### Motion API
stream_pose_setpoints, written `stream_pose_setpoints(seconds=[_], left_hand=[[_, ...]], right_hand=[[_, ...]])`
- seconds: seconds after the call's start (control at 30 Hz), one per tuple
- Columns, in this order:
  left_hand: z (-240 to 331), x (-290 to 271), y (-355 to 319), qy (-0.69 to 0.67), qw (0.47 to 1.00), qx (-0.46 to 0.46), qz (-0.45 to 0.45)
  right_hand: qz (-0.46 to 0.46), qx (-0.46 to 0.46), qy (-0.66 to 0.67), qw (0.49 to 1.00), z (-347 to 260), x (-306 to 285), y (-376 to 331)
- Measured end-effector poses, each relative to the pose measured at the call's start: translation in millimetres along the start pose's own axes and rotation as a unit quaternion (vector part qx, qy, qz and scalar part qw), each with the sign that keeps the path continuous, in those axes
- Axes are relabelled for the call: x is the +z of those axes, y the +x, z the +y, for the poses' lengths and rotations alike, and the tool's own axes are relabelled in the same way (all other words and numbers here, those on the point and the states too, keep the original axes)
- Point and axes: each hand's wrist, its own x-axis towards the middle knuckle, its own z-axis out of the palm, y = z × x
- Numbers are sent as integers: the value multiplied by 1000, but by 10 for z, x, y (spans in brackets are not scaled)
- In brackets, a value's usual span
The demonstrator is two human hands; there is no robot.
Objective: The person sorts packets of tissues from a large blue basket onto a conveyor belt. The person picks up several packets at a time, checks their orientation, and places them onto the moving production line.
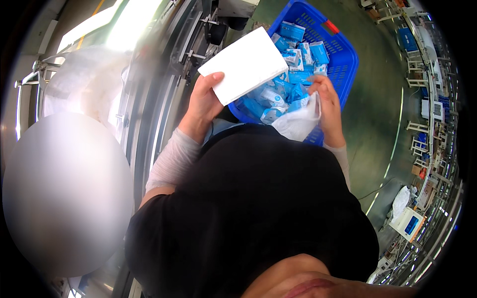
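Note:
My left hand [204, 102] is closed on the near left corner of a thick white rectangular stack [243, 64], which looks like folded tissue. Its thumb lies on top, and the stack is tilted above the left side of a blue plastic basket [348, 62]. In my right hand [328, 107], by the basket's near right side, a limp white sheet or bag [299, 121] hangs from bent fingers. Whether it is film or tissue I cannot tell. Several blue-and-white soft packs [299, 62] lie jumbled in the basket, some hidden by the stack.
Metal machinery with rails [191, 54] runs close along my left. Farther left is a large pale blurred shape [67, 193]. Green floor [375, 99] with a white line spreads to the right, toward a row of equipment and white stools [416, 126].

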Motion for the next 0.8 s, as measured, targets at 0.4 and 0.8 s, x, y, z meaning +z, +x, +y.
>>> stream_pose_setpoints(seconds=[0.4, 0.8], left_hand=[[207, 10, -308, 104, 992, -34, 65], [993, -1559, -1766, 56, 875, 57, 477]], right_hand=[[-244, 51, -6, 968, 54, 501, 386], [-307, 202, 149, 918, 814, 480, -225]])
